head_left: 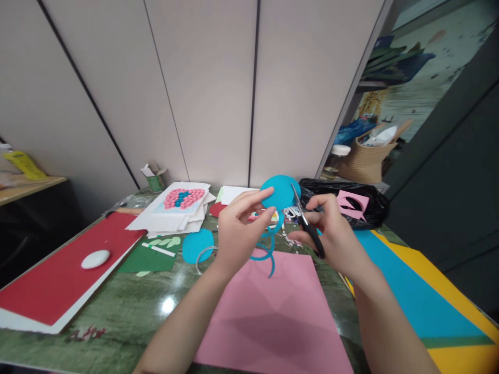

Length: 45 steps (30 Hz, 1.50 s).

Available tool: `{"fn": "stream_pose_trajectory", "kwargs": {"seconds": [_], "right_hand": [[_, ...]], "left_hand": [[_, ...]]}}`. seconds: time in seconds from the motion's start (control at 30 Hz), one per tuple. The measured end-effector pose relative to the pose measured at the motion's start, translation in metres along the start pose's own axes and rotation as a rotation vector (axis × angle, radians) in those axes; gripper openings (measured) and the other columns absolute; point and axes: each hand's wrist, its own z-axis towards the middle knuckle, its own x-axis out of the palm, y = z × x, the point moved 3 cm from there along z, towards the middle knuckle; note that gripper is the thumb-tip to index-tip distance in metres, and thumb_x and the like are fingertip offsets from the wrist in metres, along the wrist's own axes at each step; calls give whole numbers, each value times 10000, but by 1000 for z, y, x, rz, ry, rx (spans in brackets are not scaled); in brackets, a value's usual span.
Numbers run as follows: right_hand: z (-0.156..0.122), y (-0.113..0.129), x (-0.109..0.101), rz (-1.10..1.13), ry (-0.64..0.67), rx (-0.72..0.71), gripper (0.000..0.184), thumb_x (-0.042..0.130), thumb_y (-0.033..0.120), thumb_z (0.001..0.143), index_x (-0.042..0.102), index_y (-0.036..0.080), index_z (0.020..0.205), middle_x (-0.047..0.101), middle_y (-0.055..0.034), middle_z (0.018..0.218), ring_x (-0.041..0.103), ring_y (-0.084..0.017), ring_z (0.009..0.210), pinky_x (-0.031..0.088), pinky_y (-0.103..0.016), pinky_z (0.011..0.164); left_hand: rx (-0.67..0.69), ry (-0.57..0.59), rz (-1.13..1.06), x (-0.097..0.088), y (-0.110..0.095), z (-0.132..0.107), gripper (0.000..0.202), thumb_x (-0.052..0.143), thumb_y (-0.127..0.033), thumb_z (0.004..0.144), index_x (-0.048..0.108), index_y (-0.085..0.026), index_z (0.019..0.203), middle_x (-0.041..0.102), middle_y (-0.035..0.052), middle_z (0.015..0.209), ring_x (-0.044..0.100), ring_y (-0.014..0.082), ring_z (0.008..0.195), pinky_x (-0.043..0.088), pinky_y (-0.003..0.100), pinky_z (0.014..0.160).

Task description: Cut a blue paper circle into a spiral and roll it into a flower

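Between thumb and fingers, my left hand (244, 223) pinches the left edge of a round blue paper disc (281, 191), held up above the table. Scissors (312, 231) with black handles are in my right hand (335, 234), their blades pointing up at the disc's right edge. A thin curled strip of blue paper (272, 259) dangles below the disc. Under my hands lies a sheet of pink paper (273, 311). Another blue paper disc (197, 245) rests on the table left of my left hand, with a pale ring (203, 257) partly over it.
At left, red paper (70, 270) bears a white oval object (95, 259). Green paper (152, 257) with a marker (158, 250) and stacked white sheets (183, 221) lie nearby. A black plastic bag (374, 208) holds pink scraps. Blue and yellow sheets (413, 280) lie right.
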Motion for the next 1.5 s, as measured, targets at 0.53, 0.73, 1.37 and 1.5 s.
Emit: {"fn": "stream_pose_trajectory", "kwargs": {"seconds": [0.53, 0.73, 1.37, 1.5], "right_hand": [[1, -3, 5, 0, 11, 2, 541, 731, 458, 721, 278, 267, 948, 348, 123, 561, 337, -97, 499, 252, -215, 478], [1, -1, 6, 64, 16, 52, 554, 747, 446, 702, 283, 276, 952, 429, 108, 585, 409, -115, 525, 314, -228, 497], [0, 2, 5, 50, 10, 53, 537, 728, 464, 715, 280, 273, 939, 472, 94, 606, 447, -126, 548, 367, -239, 518], [1, 0, 4, 38, 6, 44, 538, 724, 470, 717, 277, 274, 943, 463, 99, 591, 445, -126, 536, 347, -233, 503]], "left_hand": [[-7, -90, -31, -1, 3, -1, 324, 725, -158, 723, 715, -249, 1034, 673, 33, 966, 527, 53, 616, 528, 175, 577], [-70, 11, -50, 3, 5, -3, 326, 711, -172, 730, 709, -225, 1052, 661, 59, 1011, 551, 74, 648, 544, 212, 603], [-60, 24, -23, 2, 4, -3, 145, 695, -159, 753, 757, -235, 860, 706, 19, 872, 656, 113, 800, 568, 194, 663], [-83, 2, -21, 2, 4, -2, 114, 690, -186, 763, 759, -231, 842, 715, 21, 877, 662, 114, 783, 570, 197, 639]]}}
